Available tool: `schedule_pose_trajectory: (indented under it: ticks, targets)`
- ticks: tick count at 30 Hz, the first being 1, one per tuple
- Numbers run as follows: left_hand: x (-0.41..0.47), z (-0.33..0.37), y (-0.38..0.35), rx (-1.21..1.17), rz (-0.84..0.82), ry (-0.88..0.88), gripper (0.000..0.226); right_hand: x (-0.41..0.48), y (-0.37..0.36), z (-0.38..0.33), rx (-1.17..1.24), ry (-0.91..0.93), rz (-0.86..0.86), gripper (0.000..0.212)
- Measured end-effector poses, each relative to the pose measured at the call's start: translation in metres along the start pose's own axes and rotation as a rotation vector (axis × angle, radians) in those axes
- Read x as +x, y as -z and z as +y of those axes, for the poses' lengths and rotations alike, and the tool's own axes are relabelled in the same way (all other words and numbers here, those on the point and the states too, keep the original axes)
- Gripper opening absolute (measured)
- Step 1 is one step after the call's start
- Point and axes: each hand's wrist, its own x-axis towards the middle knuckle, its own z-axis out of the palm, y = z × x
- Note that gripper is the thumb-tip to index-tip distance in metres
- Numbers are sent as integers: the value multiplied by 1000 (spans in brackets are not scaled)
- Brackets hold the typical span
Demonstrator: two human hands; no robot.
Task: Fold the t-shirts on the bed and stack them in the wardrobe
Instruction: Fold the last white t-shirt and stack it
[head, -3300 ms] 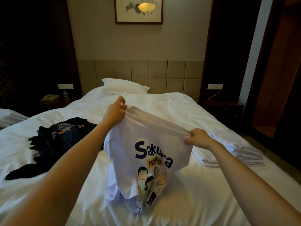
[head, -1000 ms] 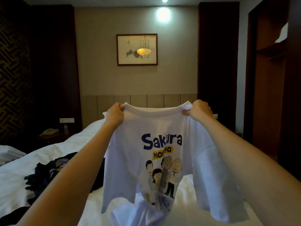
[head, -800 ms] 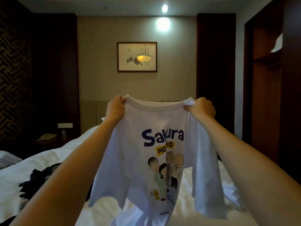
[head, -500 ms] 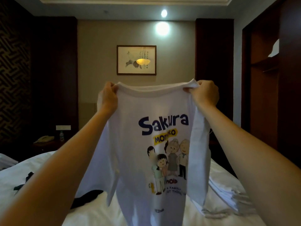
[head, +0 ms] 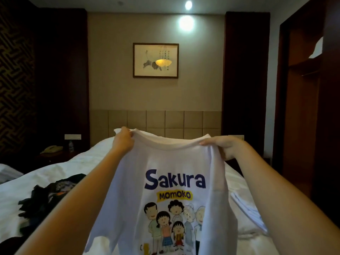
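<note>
Now I hold the white cotton t-shirt with the cartoon print (head: 165, 162) aloft, left hand (head: 123, 142) and right hand (head: 225, 146) apart, each pinching a shoulder. Lowered unevenly, I judge, its hem would bunch on the white bed (head: 60, 168) below the hands, or catch the crumpled dark garment (head: 46, 196) left of the left hand.

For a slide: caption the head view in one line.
Left hand and right hand hold a white t-shirt up over the bed.
</note>
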Motion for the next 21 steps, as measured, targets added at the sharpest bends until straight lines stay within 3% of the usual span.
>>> schedule_pose_trajectory:
  ticks: [8,11,18,21]
  targets:
    - [0,-5,-15,-22,-61,70,35,6,2,16,-22,118,-152,11]
    - [-3,-14,-14,12,-46,63,34,6,7,24,-4,113,-178,10]
    - [-10,-28,-21,37,-79,87,30,14,-1,43,-113,157,-3,5]
    - [-15,-29,-27,3,-97,101,32,25,-13,55,-89,170,114,17]
